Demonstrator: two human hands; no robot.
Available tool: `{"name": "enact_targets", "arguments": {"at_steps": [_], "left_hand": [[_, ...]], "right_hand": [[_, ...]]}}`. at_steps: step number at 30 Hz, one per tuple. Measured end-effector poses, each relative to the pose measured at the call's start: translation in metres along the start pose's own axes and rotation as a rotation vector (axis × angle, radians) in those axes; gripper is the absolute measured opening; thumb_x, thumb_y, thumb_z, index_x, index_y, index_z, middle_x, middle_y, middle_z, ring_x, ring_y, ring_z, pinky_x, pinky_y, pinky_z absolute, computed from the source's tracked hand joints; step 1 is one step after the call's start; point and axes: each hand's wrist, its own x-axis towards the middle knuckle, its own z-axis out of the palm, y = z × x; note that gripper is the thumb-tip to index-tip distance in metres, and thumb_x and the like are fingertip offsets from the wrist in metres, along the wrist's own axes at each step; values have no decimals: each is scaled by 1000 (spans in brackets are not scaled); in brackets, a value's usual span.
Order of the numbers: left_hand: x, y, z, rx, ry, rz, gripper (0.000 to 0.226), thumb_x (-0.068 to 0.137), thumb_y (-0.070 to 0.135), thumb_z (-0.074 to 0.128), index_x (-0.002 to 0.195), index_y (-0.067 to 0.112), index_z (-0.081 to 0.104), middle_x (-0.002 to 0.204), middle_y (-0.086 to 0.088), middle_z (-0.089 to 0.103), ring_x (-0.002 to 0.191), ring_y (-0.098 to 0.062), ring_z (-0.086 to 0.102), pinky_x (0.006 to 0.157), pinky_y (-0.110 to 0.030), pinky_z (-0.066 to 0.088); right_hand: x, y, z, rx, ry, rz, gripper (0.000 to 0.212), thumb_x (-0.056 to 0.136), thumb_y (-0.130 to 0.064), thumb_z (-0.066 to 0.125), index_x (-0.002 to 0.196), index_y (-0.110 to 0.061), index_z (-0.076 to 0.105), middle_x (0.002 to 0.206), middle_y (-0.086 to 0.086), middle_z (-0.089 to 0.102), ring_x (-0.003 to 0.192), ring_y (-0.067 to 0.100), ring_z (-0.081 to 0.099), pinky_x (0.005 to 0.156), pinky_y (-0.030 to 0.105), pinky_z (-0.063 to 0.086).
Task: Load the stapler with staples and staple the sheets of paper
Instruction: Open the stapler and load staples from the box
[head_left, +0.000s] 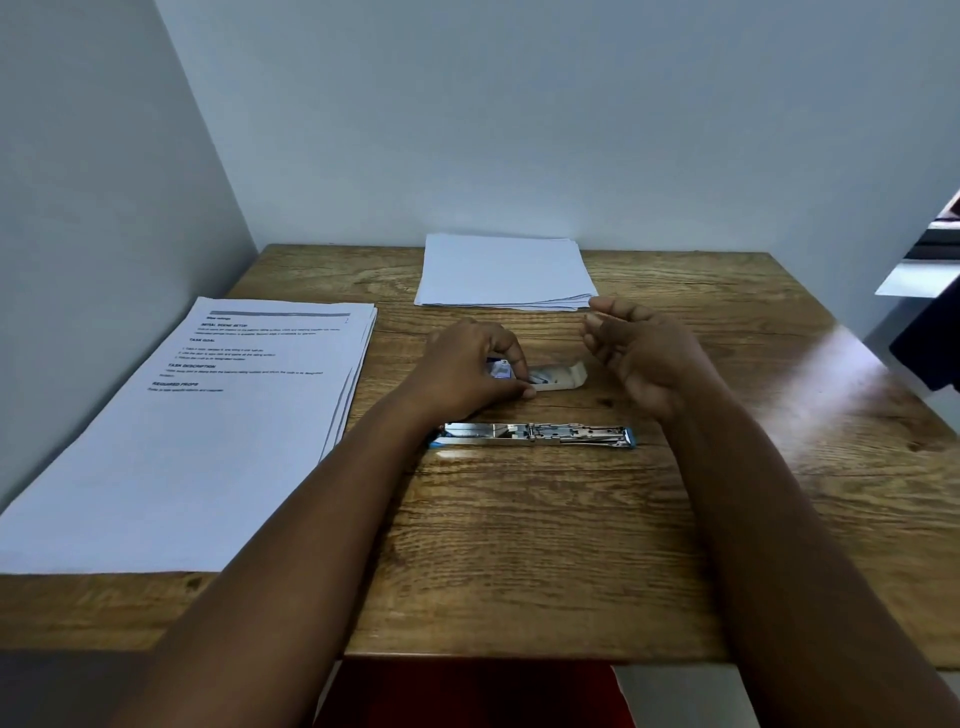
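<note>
Presently catalogued, from the head view:

- Stapler (532, 435): lies swung fully open and flat on the wooden table (519, 545), between the two forearms, metal channel up. Likely rigid and fairly weighty for its size; best taken by its long side walls, clear of the sprung pusher.
- Staple box (558, 375): small pale card box just beyond the stapler, its end flap open toward the right. Probably light and easily crushed; hold by the sides.
- Staples: not clearly visible (too small to tell). A strip would likely be brittle and snap if bent, so pinch its long edges.
- Left hand (470, 366): curled over the box's left end, fingertips pinching it.
- Right hand (641, 345): raised just right of the box, loosely open, holding nothing.
- Blank sheets (504, 270): thin stack at the table's far edge, limp; square up before stapling.
- Printed sheets (223, 415): larger stack at left.
</note>
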Motion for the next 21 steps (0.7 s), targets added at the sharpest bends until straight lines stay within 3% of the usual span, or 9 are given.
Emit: {"name": "enact_targets", "arguments": {"at_steps": [3, 6, 8, 12, 14, 18, 21], "left_hand": [[0, 0, 0, 3, 3, 5, 18, 73, 33, 86, 79, 20, 75, 93, 8, 73, 99, -14, 63, 101, -51, 43], [0, -1, 0, 7, 2, 12, 18, 73, 33, 86, 79, 21, 75, 92, 9, 72, 98, -13, 63, 100, -52, 43], [0, -1, 0, 1, -3, 22, 18, 73, 33, 86, 81, 22, 75, 94, 9, 72, 98, -13, 63, 98, -50, 45], [-2, -3, -1, -66, 44, 23, 29, 68, 35, 88, 91, 30, 72, 102, 11, 66, 100, -8, 59, 86, -38, 52], [-3, -8, -5, -40, 64, 0, 35, 65, 36, 89, 94, 31, 70, 103, 11, 65, 99, -8, 58, 82, -37, 53], [-2, -18, -13, 83, 82, -137, 43, 55, 45, 92, 90, 29, 72, 101, 9, 67, 90, -12, 61, 77, -36, 54], [-3, -18, -13, 60, 69, -173, 37, 57, 43, 92, 85, 25, 76, 90, 8, 71, 79, -12, 65, 71, -36, 54]], "right_hand": [[1, -2, -2, 90, -9, 121, 28, 98, 7, 38, 109, -1, 62, 92, 10, 63, 74, 12, 57, 60, 16, 54], [-2, -4, -3, 110, -85, 155, 26, 98, -6, 41, 105, 0, 65, 83, 9, 61, 67, 13, 56, 55, 20, 52], [-3, -1, -2, -126, -132, 64, 23, 96, -16, 56, 107, 0, 67, 81, 5, 60, 65, 11, 54, 52, 19, 47], [-7, 8, 0, -926, -129, -200, 37, 72, -33, 86, 103, -18, 73, 79, -4, 63, 69, 10, 58, 55, 21, 43], [-9, 9, 0, -1023, -200, -217, 43, 65, -35, 90, 102, -21, 74, 83, -6, 65, 75, 10, 61, 58, 18, 45], [-7, 11, 0, -1181, -211, -265, 42, 62, -32, 92, 98, -26, 71, 110, 3, 57, 99, 17, 57, 84, 29, 48], [-7, 14, 2, -1212, -193, -305, 35, 68, -34, 88, 98, -27, 71, 113, 2, 57, 102, 18, 55, 81, 29, 44]]}}
